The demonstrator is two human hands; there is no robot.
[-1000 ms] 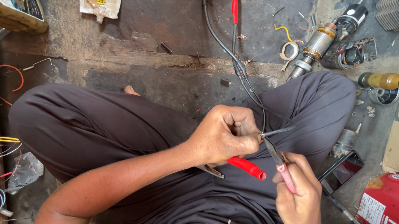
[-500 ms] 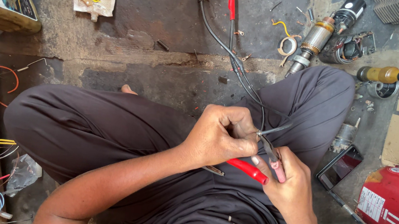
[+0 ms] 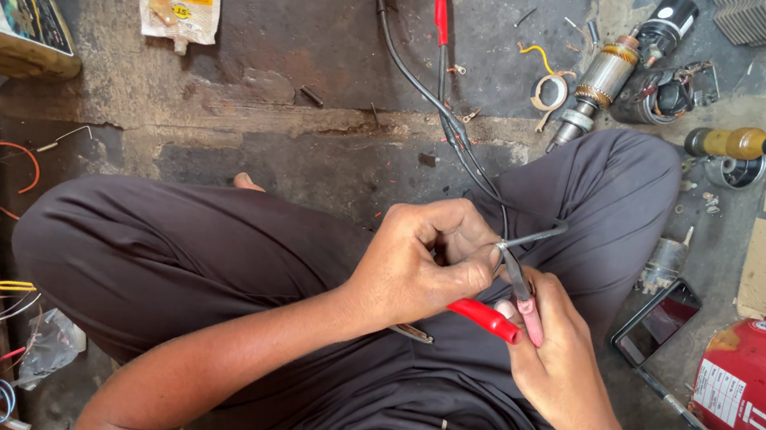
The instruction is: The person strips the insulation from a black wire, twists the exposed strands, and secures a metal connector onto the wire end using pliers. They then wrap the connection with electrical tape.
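Left hand (image 3: 421,266) curled over the lap, fingers closed, pinching the grey wire (image 3: 533,238) at its bare end. Right hand (image 3: 564,358) came up from below, fingers wrapped round the red-handled pliers (image 3: 500,308); the handles were nearly together. Pliers' nose pointed up and slightly left, its tip at the wire's end just beside the left fingertips; long axis ran from lower right to upper left. The wire ran up and away across the right knee to the black cable (image 3: 423,80) on the concrete floor (image 3: 309,32). Both hands sat above the crossed legs. A phone (image 3: 655,321) lay just right of the knee; a motor armature (image 3: 600,81) lay well apart above.
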